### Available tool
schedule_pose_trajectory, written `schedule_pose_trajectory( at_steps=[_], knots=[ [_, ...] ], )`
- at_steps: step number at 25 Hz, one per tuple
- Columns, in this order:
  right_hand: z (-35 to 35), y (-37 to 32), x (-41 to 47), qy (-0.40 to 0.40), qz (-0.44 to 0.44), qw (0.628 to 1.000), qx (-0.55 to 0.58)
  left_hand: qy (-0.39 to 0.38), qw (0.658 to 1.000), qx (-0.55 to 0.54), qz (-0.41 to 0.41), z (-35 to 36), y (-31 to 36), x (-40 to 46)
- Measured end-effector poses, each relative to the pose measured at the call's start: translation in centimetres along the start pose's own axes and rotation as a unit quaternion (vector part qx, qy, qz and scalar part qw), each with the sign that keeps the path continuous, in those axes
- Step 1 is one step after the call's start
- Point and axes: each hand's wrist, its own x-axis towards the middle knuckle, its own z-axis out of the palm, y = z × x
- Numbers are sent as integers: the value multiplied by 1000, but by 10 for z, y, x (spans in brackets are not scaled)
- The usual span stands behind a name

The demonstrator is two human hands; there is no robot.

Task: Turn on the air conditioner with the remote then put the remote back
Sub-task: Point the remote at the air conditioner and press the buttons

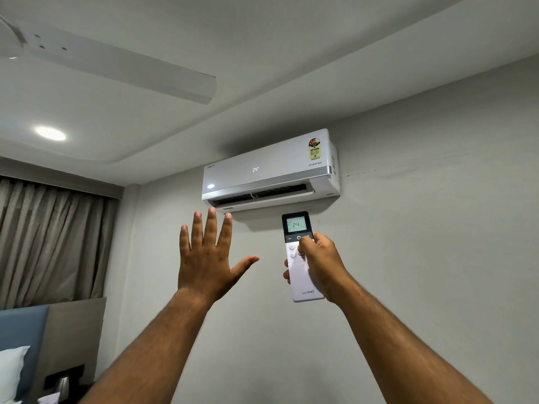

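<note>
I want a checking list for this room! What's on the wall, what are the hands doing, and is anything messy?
Surface: plain wall, a faint dark mark right of the unit.
Job's things: air conditioner shows 24, flap open; remote screen shows 24.
Clutter: nothing seen.
Grippers: right hand grips the remote, thumb by the power button; left hand raised, open, empty.
Cables: nothing seen.
Surroundings: ceiling fan, ceiling light on, curtain, blue headboard, pillow.
</note>
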Motion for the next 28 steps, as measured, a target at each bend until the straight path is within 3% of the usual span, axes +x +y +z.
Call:
schedule_pose_trajectory(
  at_steps=[28],
  knots=[
    [1, -5, -14, -8, 20, 1000, 9, -22, 999, -32, -27, -4, 6, -3]
  ],
)
